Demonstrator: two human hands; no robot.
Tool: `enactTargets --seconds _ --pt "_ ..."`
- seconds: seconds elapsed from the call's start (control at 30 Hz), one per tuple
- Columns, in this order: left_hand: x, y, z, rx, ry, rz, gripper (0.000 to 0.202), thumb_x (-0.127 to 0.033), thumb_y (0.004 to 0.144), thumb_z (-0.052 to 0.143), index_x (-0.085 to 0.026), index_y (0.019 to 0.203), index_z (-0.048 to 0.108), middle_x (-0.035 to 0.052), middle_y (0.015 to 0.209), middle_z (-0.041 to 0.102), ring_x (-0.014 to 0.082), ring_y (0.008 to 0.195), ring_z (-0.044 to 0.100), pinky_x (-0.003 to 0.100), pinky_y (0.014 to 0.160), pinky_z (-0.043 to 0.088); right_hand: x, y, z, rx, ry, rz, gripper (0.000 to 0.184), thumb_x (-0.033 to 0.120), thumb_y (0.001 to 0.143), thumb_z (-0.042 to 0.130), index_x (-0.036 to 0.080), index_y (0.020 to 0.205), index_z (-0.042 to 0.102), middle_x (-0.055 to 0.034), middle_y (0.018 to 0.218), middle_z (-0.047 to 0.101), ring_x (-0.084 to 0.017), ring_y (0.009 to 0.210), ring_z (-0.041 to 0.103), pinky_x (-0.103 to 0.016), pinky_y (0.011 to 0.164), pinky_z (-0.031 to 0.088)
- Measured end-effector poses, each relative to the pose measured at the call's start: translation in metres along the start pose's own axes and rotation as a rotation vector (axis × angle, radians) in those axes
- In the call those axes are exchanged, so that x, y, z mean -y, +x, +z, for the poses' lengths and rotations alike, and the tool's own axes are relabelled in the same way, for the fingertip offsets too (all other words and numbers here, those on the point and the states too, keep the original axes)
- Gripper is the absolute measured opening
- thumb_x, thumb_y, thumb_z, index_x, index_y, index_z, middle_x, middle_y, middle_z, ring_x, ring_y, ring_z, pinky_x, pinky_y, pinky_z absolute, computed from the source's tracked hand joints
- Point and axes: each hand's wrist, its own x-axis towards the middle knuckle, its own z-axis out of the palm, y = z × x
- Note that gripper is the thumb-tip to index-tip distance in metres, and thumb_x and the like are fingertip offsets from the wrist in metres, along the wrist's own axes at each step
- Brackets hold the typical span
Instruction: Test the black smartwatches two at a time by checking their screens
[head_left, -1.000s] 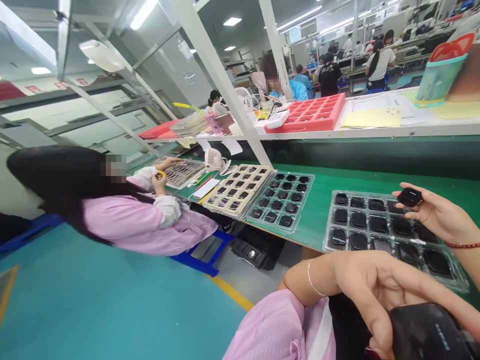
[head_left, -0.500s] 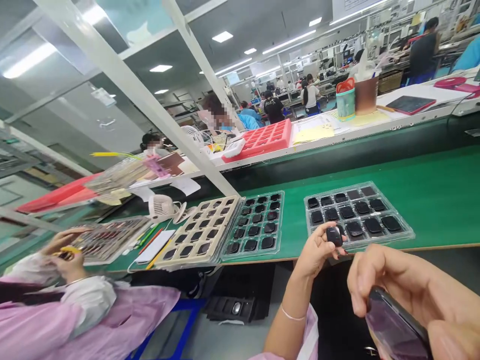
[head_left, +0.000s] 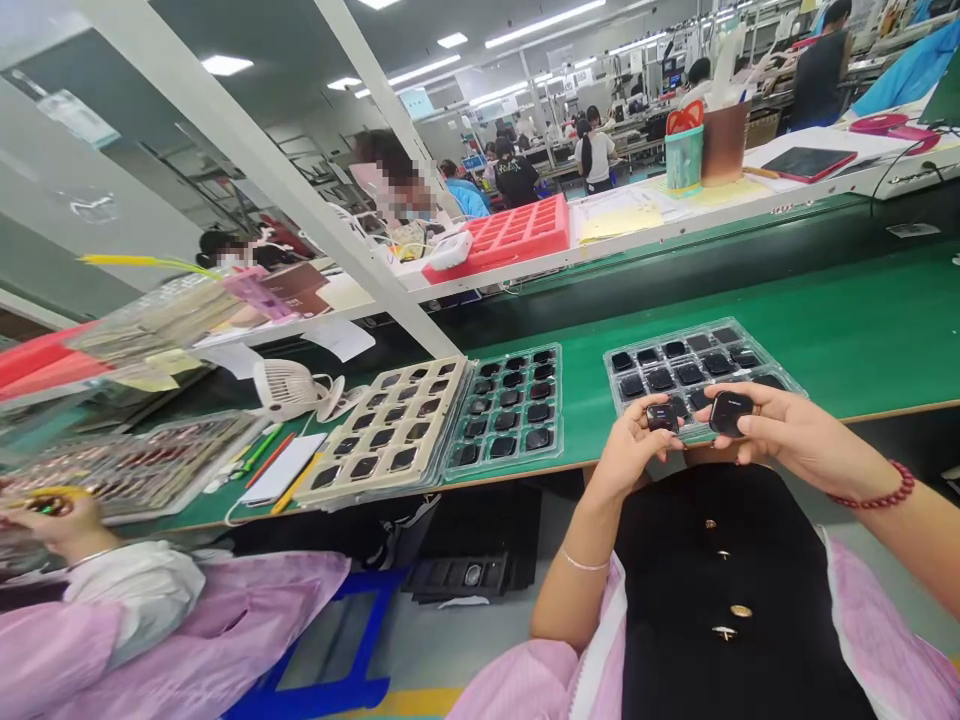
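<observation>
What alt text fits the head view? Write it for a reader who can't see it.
The left hand and right hand each hold a small black square device just above a clear plastic tray of matching devices on a green workbench. A co-worker sits at left.

Green bench (head_left: 825, 330): beige tray (head_left: 382, 430) just beside plastic tray (head_left: 504, 405) of black pieces, small white fan (head_left: 285, 388) behind. Further left, parts tray (head_left: 135, 465) beside co-worker's hand (head_left: 52, 510). Across, on white shelf (head_left: 622, 235): red foam tray (head_left: 495, 240), teal cup (head_left: 684, 158), dark tablet (head_left: 808, 162).
</observation>
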Motion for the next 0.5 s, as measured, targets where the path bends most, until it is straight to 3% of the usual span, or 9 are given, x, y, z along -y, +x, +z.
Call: enactTargets --seconds 0.23,0.37,0.5 --pt "-0.001 -0.012 0.000 0.086 0.060 0.022 0.059 -0.028 0.076 0.071 -0.019 0.132 0.053 0.0085 0.108 0.069 0.0162 0.080 0.073 0.021 0.063 0.050 -0.018 -0.003 -0.003 -0.040 -0.080 0.021 0.049 0.032 0.075 0.082 0.025 0.122 0.069 -0.0071 0.102 0.077 -0.023 0.086 0.075 -0.034 0.069 0.064" --pt "0.002 -0.011 -0.001 0.095 0.050 0.024 0.049 -0.040 0.082 0.069 -0.017 0.124 0.058 0.0058 0.094 0.069 0.0162 0.073 0.073 0.021 0.059 0.050 -0.028 0.000 -0.003 -0.067 -0.136 -0.005 0.039 0.044 0.080 0.079 0.025 0.113 0.072 -0.0086 0.106 0.077 -0.022 0.082 0.074 -0.033 0.066 0.063" --pt "0.004 -0.009 -0.001 0.083 0.065 0.044 0.044 -0.044 0.082 0.070 -0.013 0.113 0.063 0.0037 0.079 0.069 0.0123 0.059 0.068 0.018 0.051 0.044 -0.036 0.003 -0.004 -0.128 -0.248 -0.009 0.037 0.048 0.080 0.079 0.023 0.107 0.072 -0.0075 0.097 0.075 -0.019 0.071 0.070 -0.033 0.063 0.062"
